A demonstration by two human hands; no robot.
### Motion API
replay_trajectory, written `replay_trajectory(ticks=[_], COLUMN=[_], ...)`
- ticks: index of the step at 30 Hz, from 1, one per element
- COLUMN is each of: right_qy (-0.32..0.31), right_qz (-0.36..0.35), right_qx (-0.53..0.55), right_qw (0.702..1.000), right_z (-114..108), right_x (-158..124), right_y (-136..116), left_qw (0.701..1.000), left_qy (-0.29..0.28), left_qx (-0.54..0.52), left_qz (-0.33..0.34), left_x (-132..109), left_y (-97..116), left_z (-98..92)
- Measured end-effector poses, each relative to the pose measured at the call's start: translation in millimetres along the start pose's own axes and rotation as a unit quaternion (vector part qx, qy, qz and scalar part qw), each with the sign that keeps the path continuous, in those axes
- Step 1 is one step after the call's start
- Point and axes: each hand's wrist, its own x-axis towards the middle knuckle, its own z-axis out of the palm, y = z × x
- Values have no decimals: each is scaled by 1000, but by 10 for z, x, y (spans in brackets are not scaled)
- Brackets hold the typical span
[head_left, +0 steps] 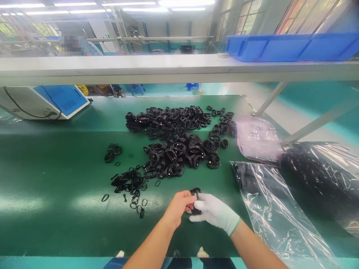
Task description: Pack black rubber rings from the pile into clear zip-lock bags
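My bare left hand [179,206] and my white-gloved right hand [214,212] meet low in the middle of the green table [56,194]. Both pinch one small bundle of black rubber rings [195,192], held between the fingertips just above the table. A big heap of stacked black rings [179,149] lies beyond the hands. Several loose thin rings [130,186] are scattered to the left of my left hand.
Clear plastic bags of black rings [280,216] lie at the right, with a pinkish bag [256,138] behind them. A white and blue machine [45,102] stands at the back left. A shelf [168,69] overhead carries a blue bin [291,46]. Another person works far behind.
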Motion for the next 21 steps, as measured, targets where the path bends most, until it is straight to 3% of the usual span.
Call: replay_trajectory(ticks=[7,16,21], right_qy=[55,-34,-11], right_qz=[8,37,1], right_qx=[-34,13,-9], right_qw=[998,999,1000], right_z=[109,-29,-43], right_x=[17,7,12], right_y=[-18,39,89], left_qw=[1000,996,998], left_qy=[18,-28,-27], left_qx=[-5,-52,-14], left_qz=[-15,-72,-47], left_x=[8,35,21], left_y=[-34,-62,-16], left_z=[-5,-69,-67])
